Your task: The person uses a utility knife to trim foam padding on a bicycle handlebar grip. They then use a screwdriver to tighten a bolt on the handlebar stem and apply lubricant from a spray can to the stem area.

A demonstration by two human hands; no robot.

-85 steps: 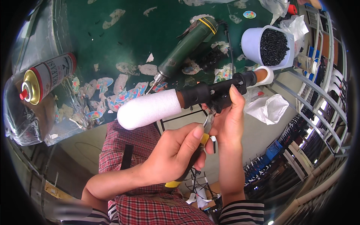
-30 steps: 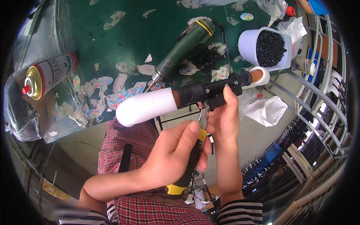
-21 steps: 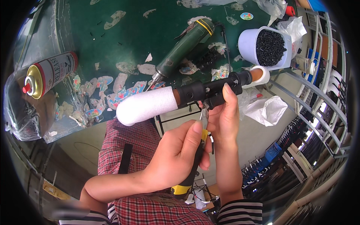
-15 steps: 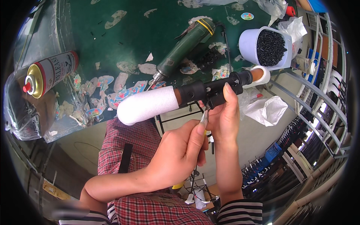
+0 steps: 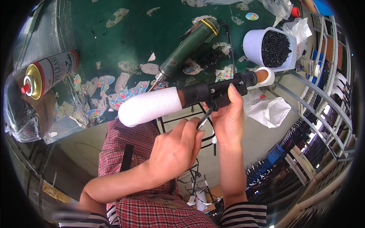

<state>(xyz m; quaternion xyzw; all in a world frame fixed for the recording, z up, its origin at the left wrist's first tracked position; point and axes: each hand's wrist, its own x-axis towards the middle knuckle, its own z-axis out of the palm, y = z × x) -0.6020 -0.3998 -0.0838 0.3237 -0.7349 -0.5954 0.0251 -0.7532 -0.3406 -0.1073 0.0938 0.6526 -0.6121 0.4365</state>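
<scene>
My right hand [image 5: 228, 117] grips the black handle section [image 5: 201, 93] of a rod held level over my lap. A white foam sleeve [image 5: 150, 106] covers the rod's left end, and a tan tip with a white ring [image 5: 264, 76] shows at its right end. My left hand [image 5: 175, 148] is closed around small metal pliers [image 5: 204, 118]. Their jaws touch the underside of the black section, right beside my right thumb. The hand hides the pliers' handles.
The green tabletop [image 5: 125, 34] carries torn sticker scraps, a green electric screwdriver [image 5: 186, 47], a white cup of black screws [image 5: 272, 47] and a red-and-white spray can [image 5: 47, 74] on a clear plastic bag. A crumpled white bag [image 5: 268, 112] lies right, beside a metal rack [image 5: 323, 95].
My left hand has shifted up a little and closed over the pliers, so their yellow handle end no longer shows. The rod and my right hand have stayed in place.
</scene>
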